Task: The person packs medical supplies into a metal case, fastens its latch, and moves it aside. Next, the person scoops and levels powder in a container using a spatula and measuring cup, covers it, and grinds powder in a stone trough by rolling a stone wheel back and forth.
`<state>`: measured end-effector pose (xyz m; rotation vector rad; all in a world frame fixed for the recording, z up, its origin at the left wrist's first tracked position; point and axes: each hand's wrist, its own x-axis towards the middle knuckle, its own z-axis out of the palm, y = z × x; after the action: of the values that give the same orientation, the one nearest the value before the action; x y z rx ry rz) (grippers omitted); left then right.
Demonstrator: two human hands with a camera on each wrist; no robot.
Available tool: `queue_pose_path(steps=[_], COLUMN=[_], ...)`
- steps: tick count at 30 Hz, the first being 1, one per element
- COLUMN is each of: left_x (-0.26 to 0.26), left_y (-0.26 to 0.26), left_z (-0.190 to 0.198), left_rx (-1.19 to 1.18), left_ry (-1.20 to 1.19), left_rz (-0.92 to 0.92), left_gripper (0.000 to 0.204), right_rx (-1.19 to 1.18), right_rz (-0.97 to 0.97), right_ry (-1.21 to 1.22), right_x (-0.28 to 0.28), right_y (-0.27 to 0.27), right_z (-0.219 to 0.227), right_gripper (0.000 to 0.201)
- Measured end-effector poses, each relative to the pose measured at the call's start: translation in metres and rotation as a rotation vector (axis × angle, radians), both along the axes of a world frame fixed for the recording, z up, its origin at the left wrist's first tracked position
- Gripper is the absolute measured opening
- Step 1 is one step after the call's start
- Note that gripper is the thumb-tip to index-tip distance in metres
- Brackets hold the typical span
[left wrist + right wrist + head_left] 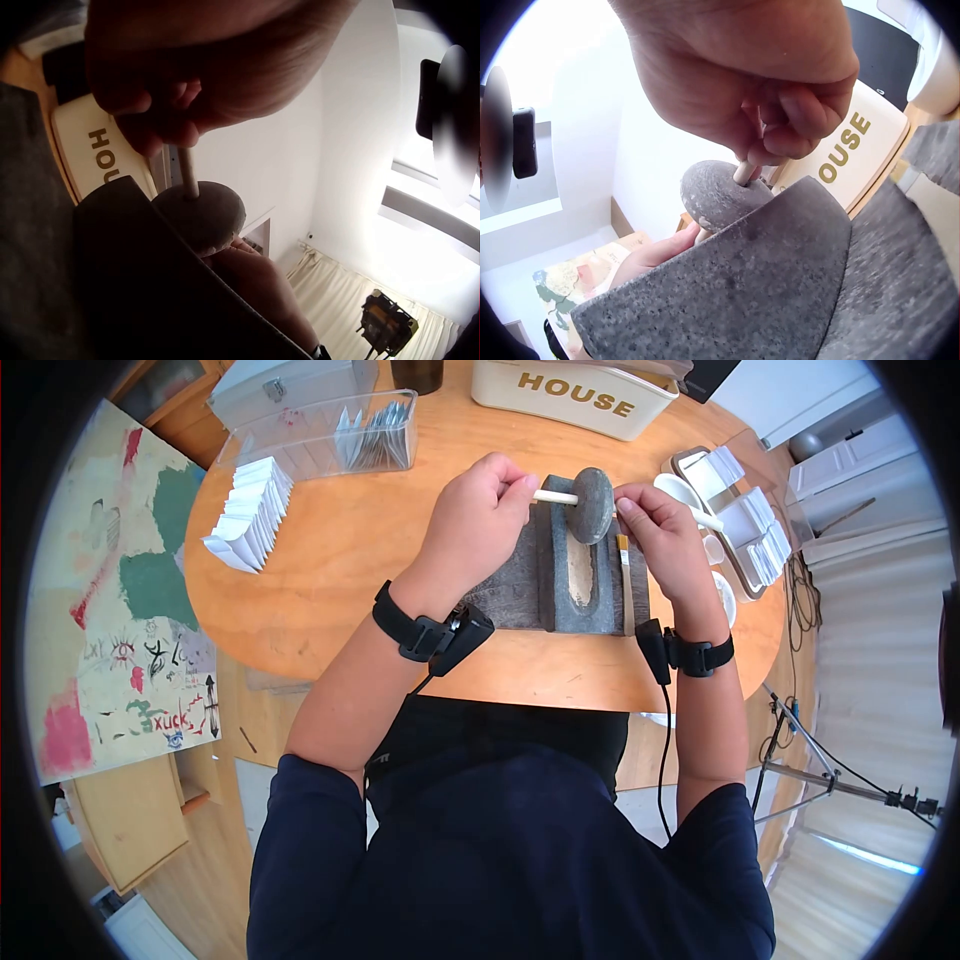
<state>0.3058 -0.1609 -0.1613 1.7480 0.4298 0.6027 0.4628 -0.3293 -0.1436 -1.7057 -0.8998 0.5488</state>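
Observation:
A grey stone grinding wheel [592, 506] stands on edge over the far part of a long stone trough [549, 585]. Pale powder [580, 575] lies in the trough's groove. Through the wheel's centre runs a light wooden axle [556, 497]. My left hand [478, 518] pinches the axle's left end between thumb and fingers. On the other side my right hand [664, 538] grips the right end, also with thumb and fingers. In the right wrist view, the trough's wall [742, 285] hides the wheel's [716, 196] lower edge.
A flat brush [626, 585] lies along the trough's right side, on a dark board [500, 595]. White paper packets [248, 520] and a clear divided box [300, 455] sit at left. A HOUSE box [570, 400] stands behind; a tray [740, 565] with packets is at right.

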Motion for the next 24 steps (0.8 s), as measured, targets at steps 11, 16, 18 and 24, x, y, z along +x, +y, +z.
queue_pose_path(steps=[11,16,18,24], left_x=[0.006,-0.003,0.005,0.016], left_y=[0.004,-0.006,-0.003,0.004], left_z=[-0.017,-0.008,-0.007,-0.007], left_rx=[0.122,0.161,0.233,0.212], left_ry=[0.018,0.110,-0.026,-0.059], left_rz=[-0.006,-0.020,0.021,0.043], left_gripper=[0.019,0.020,0.020,0.020], right_rx=[-0.059,-0.065,-0.033,-0.006], right_rz=[-0.023,0.015,-0.025,-0.039], right_ry=[0.038,-0.004,0.036,0.081], right_x=[0.001,-0.002,-0.003,0.006], right_y=[-0.006,-0.017,-0.013,-0.005], right_z=[-0.002,-0.004,-0.001,0.001], right_gripper=[0.011,0.010,0.010,0.010])
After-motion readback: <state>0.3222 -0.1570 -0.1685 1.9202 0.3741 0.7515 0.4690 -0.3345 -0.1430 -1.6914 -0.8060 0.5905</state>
